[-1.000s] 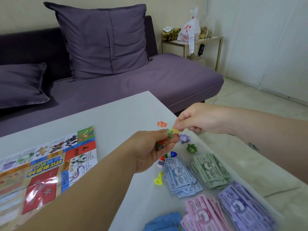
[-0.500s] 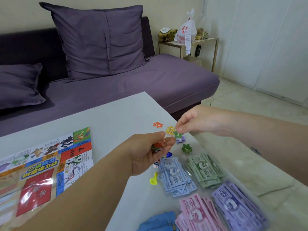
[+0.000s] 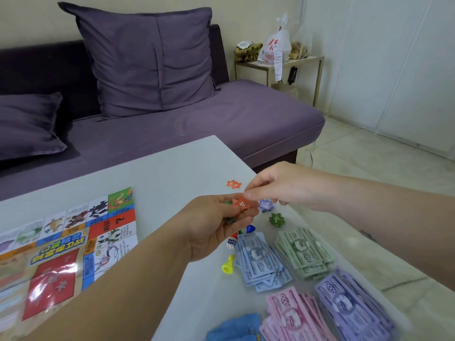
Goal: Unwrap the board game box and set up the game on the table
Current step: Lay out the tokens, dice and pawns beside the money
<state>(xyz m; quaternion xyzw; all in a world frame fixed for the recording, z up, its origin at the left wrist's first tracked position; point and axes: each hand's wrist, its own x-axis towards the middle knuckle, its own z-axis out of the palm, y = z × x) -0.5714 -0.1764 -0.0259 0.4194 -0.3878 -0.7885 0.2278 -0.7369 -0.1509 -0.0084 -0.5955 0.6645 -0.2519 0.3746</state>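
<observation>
My left hand [image 3: 209,225] cups several small star tokens over the white table [image 3: 152,173]. My right hand [image 3: 278,185] pinches an orange star token [image 3: 241,203] at the left hand's fingertips. Loose star tokens lie nearby: orange [image 3: 233,184], purple [image 3: 265,205], green [image 3: 276,219]. The colourful game board [image 3: 66,244] lies flat at the left. Stacks of play money sit at the right: blue [image 3: 259,262], green [image 3: 304,254], purple [image 3: 349,306], pink [image 3: 293,316]. A die [image 3: 231,243], a yellow pawn [image 3: 228,265] and a blue pawn [image 3: 250,228] lie beside the blue stack.
A purple sofa [image 3: 221,124] with two cushions stands just behind the table. A small side table [image 3: 278,67] carrying bags is at the back right. The table's right edge runs close to the money stacks, with tiled floor [image 3: 394,173] beyond.
My right hand set a yellow and a green token down among the loose ones, then came back to my left hand and now pinches an orange token there.
</observation>
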